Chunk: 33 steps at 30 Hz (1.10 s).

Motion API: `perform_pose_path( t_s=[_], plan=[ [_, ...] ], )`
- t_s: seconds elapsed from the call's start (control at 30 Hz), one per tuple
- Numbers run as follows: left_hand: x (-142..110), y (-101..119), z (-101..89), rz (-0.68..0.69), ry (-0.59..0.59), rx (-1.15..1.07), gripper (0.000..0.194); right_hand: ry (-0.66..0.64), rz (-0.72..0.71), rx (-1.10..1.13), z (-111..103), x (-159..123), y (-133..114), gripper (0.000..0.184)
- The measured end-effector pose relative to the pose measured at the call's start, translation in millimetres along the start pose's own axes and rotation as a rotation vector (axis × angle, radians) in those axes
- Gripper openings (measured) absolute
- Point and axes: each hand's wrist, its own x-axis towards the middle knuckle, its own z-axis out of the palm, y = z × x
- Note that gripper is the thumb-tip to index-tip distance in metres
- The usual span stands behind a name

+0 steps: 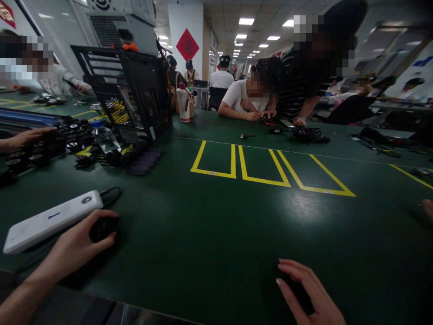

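My left hand (74, 246) is curled round a small dark rounded object (104, 229), its kind hard to make out in the shadow, at the left front of the green table (216, 225). Just behind that hand lies a long white device (52, 221) with a round window at one end, a black cable (113, 195) beside it. At the lower right, my right hand (311, 293) rests on or just over the tabletop. Its thumb and fingers are apart, and nothing shows between them.
Yellow tape outlines (216, 173) mark the table's middle. At the left stand an open black computer case (135, 95), a plastic bottle (104, 135) and piled black parts (40, 149). Behind them is a white cup (183, 104). Two people lean over black cables (309, 134) across the table.
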Motion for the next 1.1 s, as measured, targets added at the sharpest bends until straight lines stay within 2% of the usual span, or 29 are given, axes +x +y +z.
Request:
perform_pose_path(
  t_s=[0.1, 0.23, 0.3, 0.43, 0.53, 0.63, 0.73, 0.9, 1.1],
  plan=[
    [20.8, 64.3, 14.8, 0.121, -0.132, -0.080, 0.036, -0.205, -0.052, 0.042, -8.0, 17.4, -19.6, 0.023],
    [60.8, 144.8, 42.6, 0.368, -0.175, -0.162, 0.038, -0.449, -0.143, 0.141, -14.8, 57.8, -47.2, 0.022],
    [81.4, 176.9, 57.0, 0.460, -0.195, -0.182, 0.040, -0.468, -0.166, 0.220, -8.9, 85.5, -53.1, 0.020],
    [114.7, 221.0, 80.7, 0.561, -0.196, -0.195, 0.056, -0.326, -0.103, 0.376, 21.3, 147.1, -50.7, 0.020],
    [128.3, 237.5, 91.4, 0.581, -0.172, -0.200, 0.072, -0.229, -0.037, 0.549, 45.1, 185.0, -47.8, 0.021],
    [131.4, 243.6, 97.1, 0.618, -0.143, -0.193, 0.068, -0.178, -0.014, 0.644, 60.2, 205.0, -48.6, 0.021],
    [128.1, 244.9, 100.0, 0.639, -0.102, -0.170, 0.064, -0.183, -0.030, 0.683, 65.9, 209.0, -49.5, 0.020],
    [122.5, 244.1, 100.6, 0.689, -0.054, -0.197, 0.058, -0.201, -0.075, 0.824, 61.9, 204.8, -49.7, 0.021],
    [120.8, 237.8, 97.1, 0.778, -0.085, -0.262, 0.060, -0.241, -0.113, 0.837, 61.5, 200.6, -50.4, 0.018]
  ],
)
